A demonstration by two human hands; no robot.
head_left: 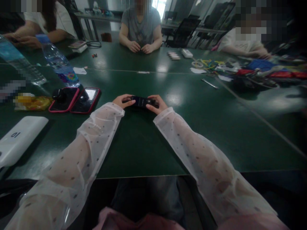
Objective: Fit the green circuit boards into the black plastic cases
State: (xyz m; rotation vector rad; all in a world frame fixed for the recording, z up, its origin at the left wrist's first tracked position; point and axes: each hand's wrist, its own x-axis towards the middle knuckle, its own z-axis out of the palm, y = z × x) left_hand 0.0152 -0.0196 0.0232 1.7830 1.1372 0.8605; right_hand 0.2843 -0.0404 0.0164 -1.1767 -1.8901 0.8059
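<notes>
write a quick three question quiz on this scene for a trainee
1. How many hands hold the dark device?
2. Which is nearest the left hand? (a) blue-capped bottle (b) pink-edged, phone-like slab (c) looped black cable
3. True or false: a wrench lies on the green table, right of both hands.

Key: 1. Two, the left and the right hand. 2. b. 3. True.

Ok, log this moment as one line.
left hand: holding black device, left end | right hand: holding its right end | left side: red-edged phone, blue-capped bottle
</notes>
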